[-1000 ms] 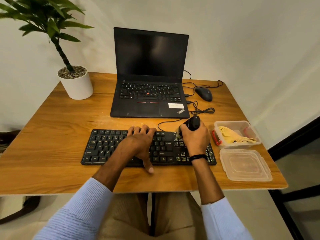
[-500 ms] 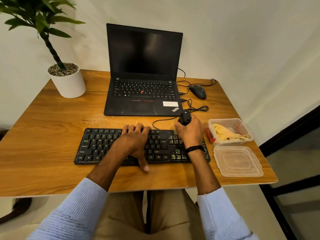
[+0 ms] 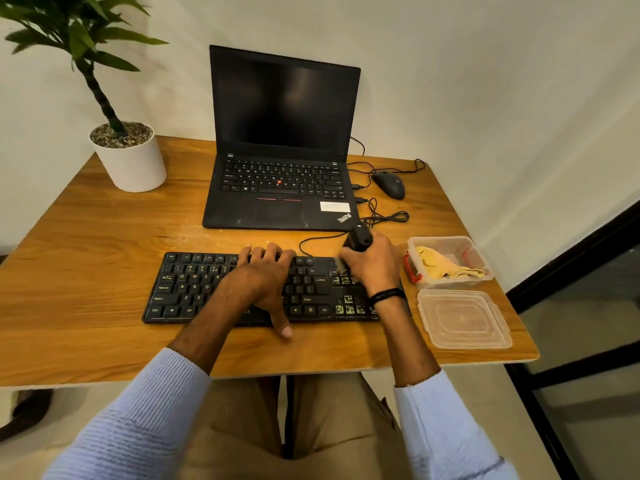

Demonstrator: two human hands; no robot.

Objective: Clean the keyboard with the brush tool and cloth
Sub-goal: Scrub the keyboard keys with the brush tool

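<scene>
A black keyboard [image 3: 194,289] lies across the near half of the wooden table [image 3: 86,237]. My left hand [image 3: 263,282] rests flat on its middle keys, fingers over the far edge and thumb past the near edge. My right hand [image 3: 372,263] grips the black brush tool [image 3: 360,237] above the keyboard's right end; the blurred bristles touch the keys near the top right. A yellow cloth [image 3: 443,265] sits crumpled in an open clear plastic container [image 3: 485,268] right of the keyboard.
An open black laptop [image 3: 280,188] stands behind the keyboard, with a black mouse [image 3: 389,184] and coiled cables [image 3: 388,216] to its right. A white potted plant [image 3: 130,161] is at the far left corner. The container's clear lid [image 3: 464,318] lies near the right front edge.
My right hand with the brush has shifted slightly along the keyboard's upper right keys. My left hand stays put on the keys. The view has moved a little.
</scene>
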